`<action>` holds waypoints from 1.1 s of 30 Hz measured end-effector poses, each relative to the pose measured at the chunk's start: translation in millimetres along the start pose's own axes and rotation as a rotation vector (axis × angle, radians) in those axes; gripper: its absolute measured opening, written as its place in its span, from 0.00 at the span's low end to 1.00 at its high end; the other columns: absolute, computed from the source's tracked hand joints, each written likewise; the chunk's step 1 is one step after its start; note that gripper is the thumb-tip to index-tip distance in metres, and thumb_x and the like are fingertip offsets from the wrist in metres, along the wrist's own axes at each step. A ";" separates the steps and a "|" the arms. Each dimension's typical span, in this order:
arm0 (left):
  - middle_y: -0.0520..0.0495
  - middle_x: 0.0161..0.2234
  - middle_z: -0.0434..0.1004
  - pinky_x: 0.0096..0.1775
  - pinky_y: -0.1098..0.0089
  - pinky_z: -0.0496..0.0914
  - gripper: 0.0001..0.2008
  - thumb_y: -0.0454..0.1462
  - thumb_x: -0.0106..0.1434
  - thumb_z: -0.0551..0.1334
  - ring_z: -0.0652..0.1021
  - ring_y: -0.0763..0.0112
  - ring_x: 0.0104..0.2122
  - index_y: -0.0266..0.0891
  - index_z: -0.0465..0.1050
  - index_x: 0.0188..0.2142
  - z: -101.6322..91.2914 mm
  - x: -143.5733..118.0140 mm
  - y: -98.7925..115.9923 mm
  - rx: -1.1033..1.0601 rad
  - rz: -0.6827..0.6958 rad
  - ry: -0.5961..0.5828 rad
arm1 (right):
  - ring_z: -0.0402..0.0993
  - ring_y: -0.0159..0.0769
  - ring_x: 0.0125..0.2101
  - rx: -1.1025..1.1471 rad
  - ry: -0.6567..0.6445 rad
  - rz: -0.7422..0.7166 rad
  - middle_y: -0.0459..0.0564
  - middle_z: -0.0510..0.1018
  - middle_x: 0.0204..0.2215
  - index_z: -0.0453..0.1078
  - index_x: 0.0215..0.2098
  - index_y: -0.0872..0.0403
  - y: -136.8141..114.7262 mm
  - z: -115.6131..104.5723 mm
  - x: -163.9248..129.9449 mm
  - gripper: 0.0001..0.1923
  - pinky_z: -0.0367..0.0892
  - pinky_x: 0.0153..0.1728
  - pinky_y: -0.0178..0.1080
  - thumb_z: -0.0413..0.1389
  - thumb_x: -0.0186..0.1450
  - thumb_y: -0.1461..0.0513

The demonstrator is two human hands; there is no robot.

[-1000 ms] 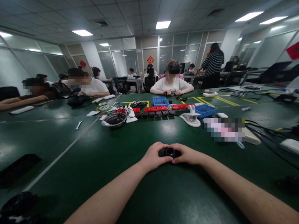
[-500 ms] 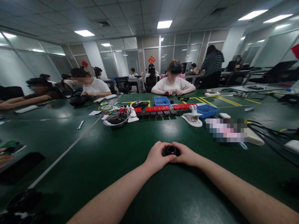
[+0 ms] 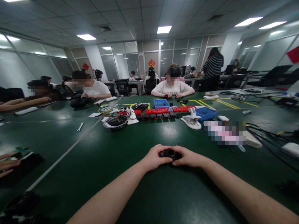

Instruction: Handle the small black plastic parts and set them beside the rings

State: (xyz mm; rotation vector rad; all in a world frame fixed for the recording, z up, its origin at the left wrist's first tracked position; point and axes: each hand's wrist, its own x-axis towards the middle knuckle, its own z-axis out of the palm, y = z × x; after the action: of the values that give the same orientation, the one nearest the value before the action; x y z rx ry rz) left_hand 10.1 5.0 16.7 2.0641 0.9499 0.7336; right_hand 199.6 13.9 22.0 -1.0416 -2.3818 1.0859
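Observation:
Between my two hands is a small black part with a raised round ring, resting on or just above the green table; its ends are partly hidden by fingers. My left hand is closed around its left side, the thumb lying along the near edge. From the right, my right hand grips the other end, thumb in front and fingers behind. Both thumbs come close together below the ring. The ring faces up toward me.
Beyond the hands stand a metal bowl with black items, a red power strip row, a white clip base and blue bins. A wrench lies left. Black cables run right. A co-worker's hand is far left.
My hands have spread slightly apart around the black part, showing more of its left end. At the far left, a co-worker's hand has come further into view.

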 end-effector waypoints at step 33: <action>0.51 0.31 0.61 0.31 0.73 0.61 0.21 0.43 0.49 0.61 0.64 0.74 0.28 0.44 0.65 0.44 4.4 -2.6 -0.1 0.031 0.007 0.045 | 0.65 0.37 0.36 0.066 0.000 0.013 0.48 0.70 0.37 0.64 0.42 0.56 6.1 1.1 3.3 0.23 0.59 0.37 0.38 0.58 0.48 0.60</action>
State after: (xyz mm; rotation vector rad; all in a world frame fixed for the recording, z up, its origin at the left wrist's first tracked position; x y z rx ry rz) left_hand 11.8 1.2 13.7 2.0860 0.9854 0.7761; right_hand 199.8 18.5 16.7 -1.0366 -2.3255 1.1604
